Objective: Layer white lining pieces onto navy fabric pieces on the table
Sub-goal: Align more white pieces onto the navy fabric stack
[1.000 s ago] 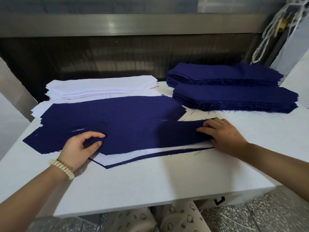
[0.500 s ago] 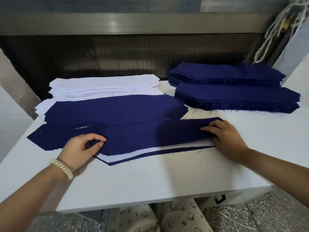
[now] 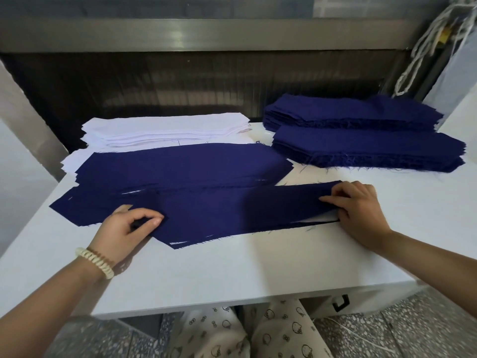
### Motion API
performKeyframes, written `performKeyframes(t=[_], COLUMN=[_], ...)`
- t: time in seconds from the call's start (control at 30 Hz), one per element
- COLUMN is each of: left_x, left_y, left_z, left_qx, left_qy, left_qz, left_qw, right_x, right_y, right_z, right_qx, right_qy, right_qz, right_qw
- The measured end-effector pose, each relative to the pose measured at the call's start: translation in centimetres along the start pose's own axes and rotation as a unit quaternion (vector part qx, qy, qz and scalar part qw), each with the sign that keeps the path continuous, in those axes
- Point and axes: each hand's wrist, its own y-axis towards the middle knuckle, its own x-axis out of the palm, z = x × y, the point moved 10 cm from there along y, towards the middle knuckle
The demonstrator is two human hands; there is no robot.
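Pinching navy piece [image 3: 232, 210], left hand [image 3: 124, 228].

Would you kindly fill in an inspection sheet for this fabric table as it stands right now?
Surface: white table, flat top.
Job's things: top navy piece lies across the layered pile; white lining peeks from under its right end; white lining stack back left; navy stacks, two of them, back right.
Clutter: nothing seen.
Hands: left hand pinches the piece's left end between thumb and fingers; right hand pinches its right end.
Cables: white cord hangs at upper right; thin cord lies on the floor.
Surroundings: metal rail behind; speckled floor below.
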Motion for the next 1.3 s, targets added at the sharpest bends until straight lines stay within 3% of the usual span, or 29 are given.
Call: performKeyframes(t=[0.37,0.57,0.77,1.3], left_x=[0.2,0.4,0.2,0.6], left_y=[-0.2,-0.4,-0.5,-0.6], left_z=[-0.6,2.3,1.4,2.1], left_qx=[-0.019,0.084,0.054,0.088], left_qy=[0.065,0.129,0.067,0.128], left_qz=[0.004,0.001,0.024,0.009], left_qw=[0.998,0.988,0.996,0.988], right_x=[0.4,0.1,-0.1,-0.3], right_y=[-0.2,-0.4,-0.4,-0.3], right_z=[0.9,1.9,1.7,1.7], right_qx=[0.029,0.074,0.073,0.092], right_qy=[-0.008,-0.012,-0.006,0.058], right_qz=[0.001,0.023,0.021,0.012], right_qw=[1.000,0.997,0.997,0.994])
